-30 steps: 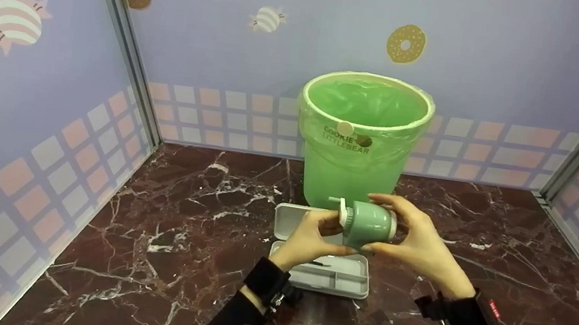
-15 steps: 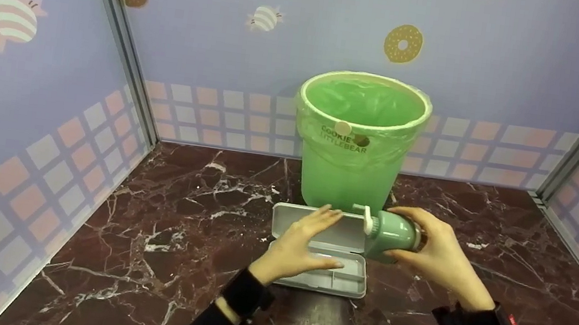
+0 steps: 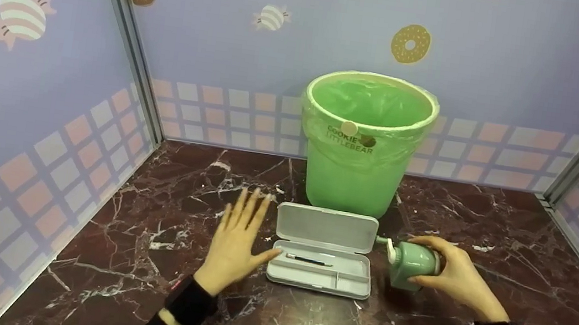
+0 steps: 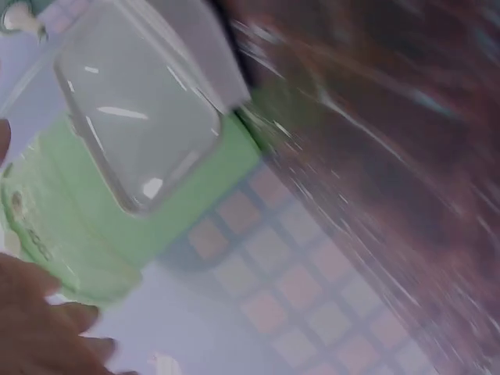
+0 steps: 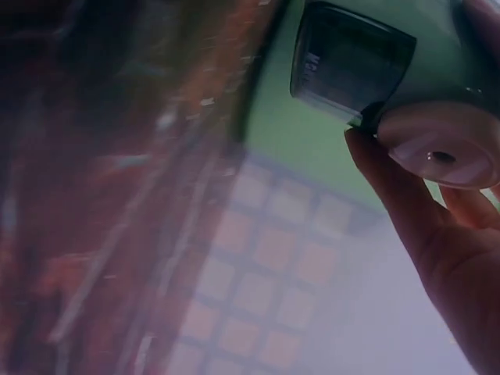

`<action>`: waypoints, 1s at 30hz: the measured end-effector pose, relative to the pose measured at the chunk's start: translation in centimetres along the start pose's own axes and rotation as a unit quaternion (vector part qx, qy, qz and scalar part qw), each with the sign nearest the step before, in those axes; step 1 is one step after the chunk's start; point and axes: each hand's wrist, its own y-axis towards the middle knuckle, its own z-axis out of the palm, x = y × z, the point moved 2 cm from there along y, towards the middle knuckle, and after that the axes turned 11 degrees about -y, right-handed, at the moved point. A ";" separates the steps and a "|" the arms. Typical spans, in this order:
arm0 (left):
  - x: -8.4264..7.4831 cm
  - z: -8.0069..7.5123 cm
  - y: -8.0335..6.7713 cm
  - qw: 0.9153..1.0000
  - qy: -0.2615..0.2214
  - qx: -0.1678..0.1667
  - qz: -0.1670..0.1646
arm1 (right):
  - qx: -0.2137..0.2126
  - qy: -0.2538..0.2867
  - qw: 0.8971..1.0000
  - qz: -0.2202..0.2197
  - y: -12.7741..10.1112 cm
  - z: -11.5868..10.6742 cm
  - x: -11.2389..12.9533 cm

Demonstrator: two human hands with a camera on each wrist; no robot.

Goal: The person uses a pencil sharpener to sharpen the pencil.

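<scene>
A green hand-crank pencil sharpener point(image 3: 415, 263) with a white crank arm is gripped by my right hand point(image 3: 463, 279), thumb and fingers on either side, to the right of the pencil case. In the right wrist view its dark see-through drawer point(image 5: 355, 62) and round front with the pencil hole point(image 5: 449, 144) face the camera. My left hand point(image 3: 230, 252) holds nothing, its fingers spread, just left of the case. The grey pencil case point(image 3: 354, 284) lies with its lid point(image 3: 326, 229) raised, and a short dark pencil point(image 3: 310, 260) rests in its long compartment.
Behind the case stands a green trash bin point(image 3: 352, 176) lined with a clear bag. Patterned panels point(image 3: 236, 60) close off the back and sides of the dark red marbled tabletop point(image 3: 184, 283). Both wrist views are blurred.
From between both hands, the sharpener has gone right and down in my right hand. My left hand has let go of it and moved left, uncovering the case and pencil.
</scene>
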 end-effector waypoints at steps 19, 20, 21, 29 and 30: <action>2.9 0.2 -1.5 0.995 0.031 0.046 -0.088 | 0.071 0.026 0.997 0.016 -0.9 1.0 -2.0; 2.9 0.2 -1.5 0.994 0.029 0.047 -0.090 | 0.078 0.031 0.996 0.014 -0.9 0.8 -1.8; 2.9 0.2 -1.4 0.994 0.025 0.047 -0.091 | 0.082 0.033 0.996 0.012 -0.8 0.6 -1.6; 3.1 -0.6 -1.2 0.996 0.011 0.022 -0.084 | 0.010 -0.117 0.990 0.072 -1.2 -3.6 -0.5; 3.2 -0.7 -1.2 0.996 0.013 0.021 -0.085 | -0.011 -0.143 0.986 0.080 -1.2 -4.1 -0.6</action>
